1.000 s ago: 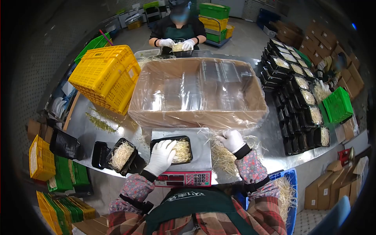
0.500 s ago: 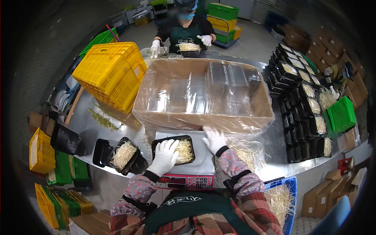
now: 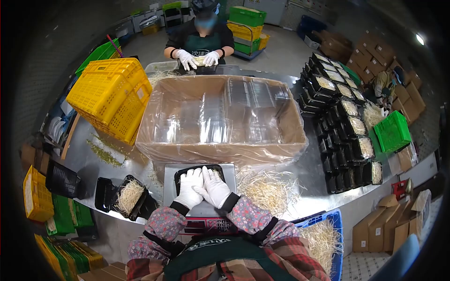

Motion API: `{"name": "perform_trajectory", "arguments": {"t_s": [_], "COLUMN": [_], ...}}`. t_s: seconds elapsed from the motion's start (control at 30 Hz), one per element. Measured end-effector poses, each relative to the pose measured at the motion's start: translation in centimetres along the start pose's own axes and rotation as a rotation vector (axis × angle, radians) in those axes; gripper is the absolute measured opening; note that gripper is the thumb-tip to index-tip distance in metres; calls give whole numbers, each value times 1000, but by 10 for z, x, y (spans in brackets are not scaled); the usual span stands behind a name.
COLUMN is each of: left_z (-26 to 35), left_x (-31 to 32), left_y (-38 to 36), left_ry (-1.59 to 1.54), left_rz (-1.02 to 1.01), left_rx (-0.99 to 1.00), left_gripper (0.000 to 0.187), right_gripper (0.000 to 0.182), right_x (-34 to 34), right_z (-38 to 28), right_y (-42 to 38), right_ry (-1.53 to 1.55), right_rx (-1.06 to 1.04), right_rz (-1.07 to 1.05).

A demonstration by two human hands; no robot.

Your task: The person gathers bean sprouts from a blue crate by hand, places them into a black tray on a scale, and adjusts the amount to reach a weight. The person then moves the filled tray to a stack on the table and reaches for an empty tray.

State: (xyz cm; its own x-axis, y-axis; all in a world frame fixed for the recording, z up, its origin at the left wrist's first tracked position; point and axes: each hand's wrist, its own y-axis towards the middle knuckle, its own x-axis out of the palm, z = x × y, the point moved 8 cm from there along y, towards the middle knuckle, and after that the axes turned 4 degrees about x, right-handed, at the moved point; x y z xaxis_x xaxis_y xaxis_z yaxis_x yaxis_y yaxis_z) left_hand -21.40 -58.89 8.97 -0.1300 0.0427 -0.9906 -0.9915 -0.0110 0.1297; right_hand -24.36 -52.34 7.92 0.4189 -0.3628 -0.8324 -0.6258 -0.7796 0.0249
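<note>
Both gloved hands press flat over the black plastic tray (image 3: 199, 169) on the digital scale (image 3: 169, 187) — left hand (image 3: 190, 188) and right hand (image 3: 216, 188) side by side, fingers extended and close together, pointing away from the wearer. Right of the scale lies a sprout pile (image 3: 266, 189); beyond it, the plastic-lined cardboard box (image 3: 220, 151).

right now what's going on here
The person's left hand and right hand are spread over a black tray on a scale, mostly hiding its contents. Loose pale strands lie to the right. Opposite, a co-worker has both gloved hands at another tray. Filled trays stand stacked at the right.
</note>
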Motion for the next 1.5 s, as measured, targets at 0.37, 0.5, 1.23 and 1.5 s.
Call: {"name": "perform_trajectory", "arguments": {"t_s": [0.37, 0.5, 1.23, 1.5], "left_z": [12, -21, -49, -68], "left_x": [-70, -105, -162, -78], "left_y": [-27, -63, -87, -91], "left_ry": [-253, -537, -1362, -1484], "left_rz": [197, 361, 567, 424], "left_rx": [-27, -280, -257, -392], "left_gripper": [59, 49, 76, 23], "right_gripper": [59, 59, 33, 29], "right_x": [-197, -132, -230, -92], "right_z": [216, 414, -33, -14], "right_y": [115, 160, -2, -5], "right_ry": [-121, -372, 296, 612], "right_rx": [319, 419, -285, -66], "right_rz": [349, -115, 23, -402]}}
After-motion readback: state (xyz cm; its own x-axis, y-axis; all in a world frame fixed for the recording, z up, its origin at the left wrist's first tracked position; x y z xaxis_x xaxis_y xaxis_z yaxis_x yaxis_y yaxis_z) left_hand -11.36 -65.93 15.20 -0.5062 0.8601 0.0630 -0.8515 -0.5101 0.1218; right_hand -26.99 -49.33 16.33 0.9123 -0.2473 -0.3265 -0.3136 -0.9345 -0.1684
